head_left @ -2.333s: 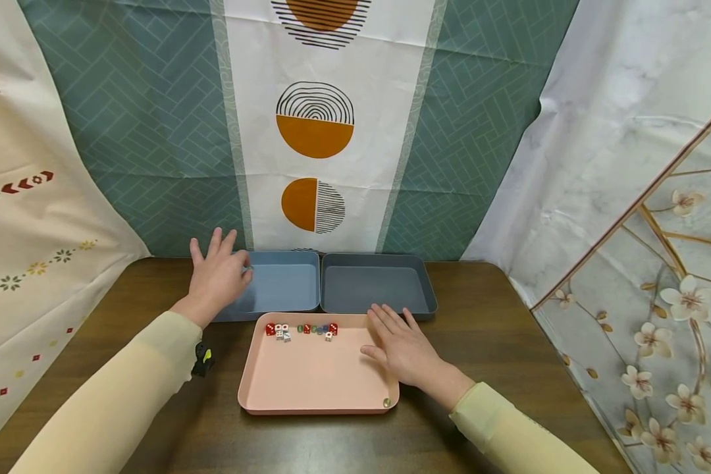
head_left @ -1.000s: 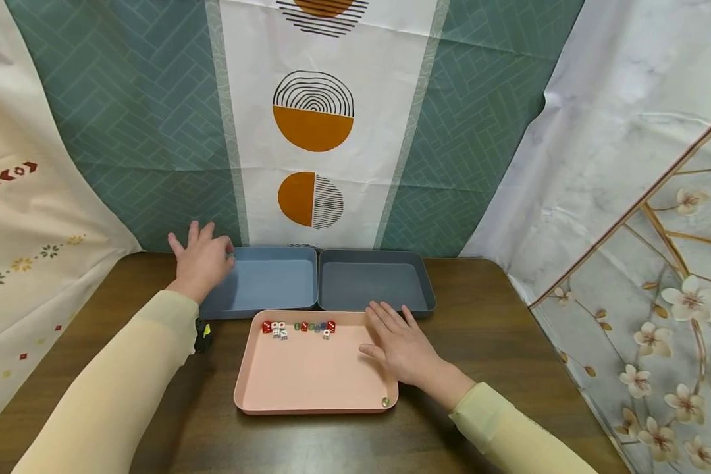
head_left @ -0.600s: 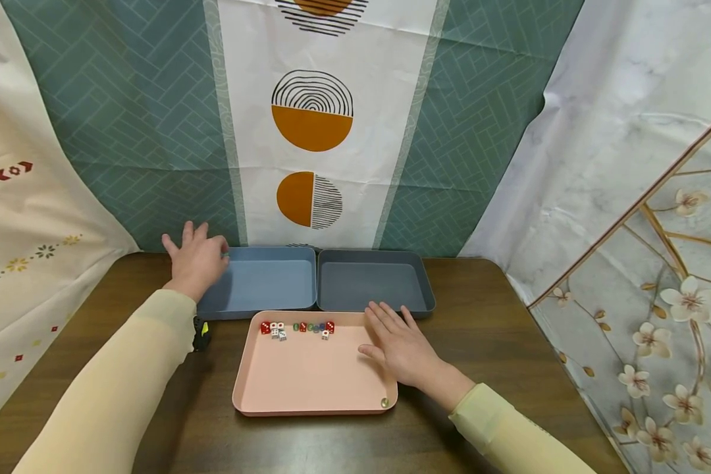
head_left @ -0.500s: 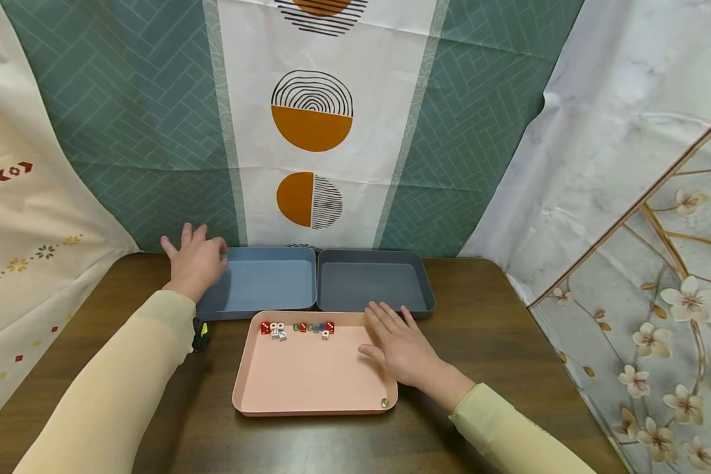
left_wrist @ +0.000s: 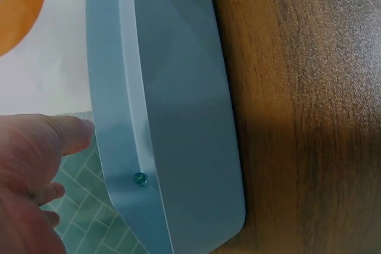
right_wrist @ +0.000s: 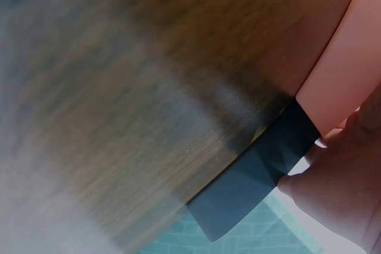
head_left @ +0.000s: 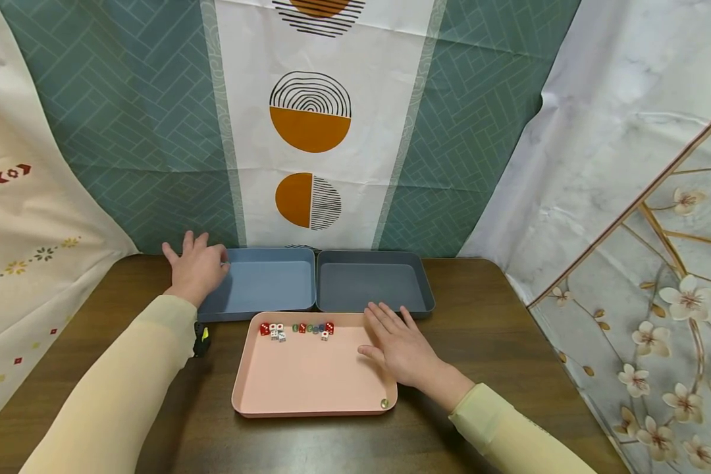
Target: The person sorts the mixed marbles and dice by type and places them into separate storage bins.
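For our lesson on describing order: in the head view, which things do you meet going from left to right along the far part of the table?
Left hand at the rim → light blue tray → dark grey tray. The two trays sit side by side against the backdrop, edges touching.

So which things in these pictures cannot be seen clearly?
- Dice in the pink tray, head view: too small to read their faces.
- Left hand, head view: its fingertips are hidden behind its back; the left wrist view cuts the hand at the edge.
- Right hand, right wrist view: cut by the edge, and the table is blurred.
- Small marble on the blue tray: hidden by the hand in the head view.
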